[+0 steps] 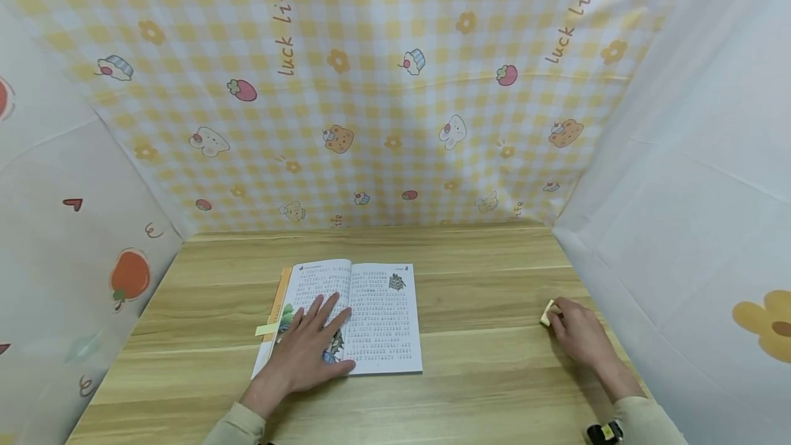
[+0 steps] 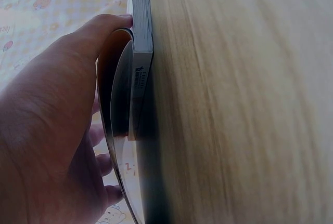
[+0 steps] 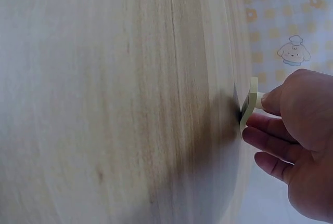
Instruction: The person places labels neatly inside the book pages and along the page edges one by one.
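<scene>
An open book point(image 1: 382, 321) lies on the wooden table, with printed text and coloured pictures on its pages. My left hand point(image 1: 307, 357) rests on the left page with its fingers spread. In the left wrist view, the thumb of the left hand point(image 2: 57, 89) reaches the thick block of pages point(image 2: 142, 16), and the page side under the palm bows up. A pale yellow strip point(image 1: 268, 329) sticks out from the book's left edge. Over at the right, my right hand point(image 1: 581, 332) pinches a small pale yellow pad of sticky notes point(image 3: 250, 104), which looks slightly bent.
The wooden table point(image 1: 482, 307) runs back to a yellow checked cloth point(image 1: 383, 101) with cartoon prints. White cloths stand at the left point(image 1: 62, 225) and the right point(image 1: 692, 225), the right one close beside my right hand.
</scene>
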`<action>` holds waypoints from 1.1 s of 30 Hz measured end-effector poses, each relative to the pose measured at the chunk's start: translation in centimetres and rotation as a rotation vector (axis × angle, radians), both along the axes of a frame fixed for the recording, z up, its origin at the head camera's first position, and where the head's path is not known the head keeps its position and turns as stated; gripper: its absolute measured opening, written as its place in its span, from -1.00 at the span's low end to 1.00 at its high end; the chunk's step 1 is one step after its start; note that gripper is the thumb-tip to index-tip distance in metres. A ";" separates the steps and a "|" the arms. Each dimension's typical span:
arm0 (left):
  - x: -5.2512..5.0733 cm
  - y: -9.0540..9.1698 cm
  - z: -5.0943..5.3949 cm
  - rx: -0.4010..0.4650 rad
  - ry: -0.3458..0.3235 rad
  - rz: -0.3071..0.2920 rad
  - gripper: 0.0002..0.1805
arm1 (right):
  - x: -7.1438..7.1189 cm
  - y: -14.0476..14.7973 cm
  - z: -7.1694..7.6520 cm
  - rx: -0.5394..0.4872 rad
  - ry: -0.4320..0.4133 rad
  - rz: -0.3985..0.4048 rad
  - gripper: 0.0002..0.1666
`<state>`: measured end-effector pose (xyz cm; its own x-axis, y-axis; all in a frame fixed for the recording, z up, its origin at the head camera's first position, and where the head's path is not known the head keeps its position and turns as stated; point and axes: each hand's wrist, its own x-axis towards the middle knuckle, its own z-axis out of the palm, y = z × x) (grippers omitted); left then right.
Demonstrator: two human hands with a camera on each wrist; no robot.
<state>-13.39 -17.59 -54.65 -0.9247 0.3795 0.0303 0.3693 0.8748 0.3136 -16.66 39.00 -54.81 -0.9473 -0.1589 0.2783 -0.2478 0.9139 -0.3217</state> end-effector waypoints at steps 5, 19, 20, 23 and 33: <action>0.0 -0.1 -0.1 -0.011 -0.007 -0.004 0.09 | 0.2 0.0 0.1 0.012 0.016 0.005 -0.88; 0.1 0.1 -0.1 0.014 0.030 -0.005 0.07 | 0.4 -0.1 0.6 0.064 0.018 0.022 -0.83; 0.1 0.1 -0.1 0.010 0.025 -0.003 0.08 | 0.4 -0.1 0.6 0.069 0.021 0.025 -0.83; 0.0 0.0 -0.1 0.003 0.011 -0.002 0.08 | 0.5 -0.1 0.7 0.078 0.025 0.031 -0.86; -0.2 0.0 -0.1 -0.013 -0.017 -0.004 0.09 | 0.4 0.1 0.6 0.094 0.065 0.047 -0.82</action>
<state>-13.56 -17.59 -54.80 -0.9234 0.3837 0.0093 0.3676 0.8771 0.3090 -16.24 39.09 -54.25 -0.9184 -0.2312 0.3210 -0.3091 0.9259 -0.2173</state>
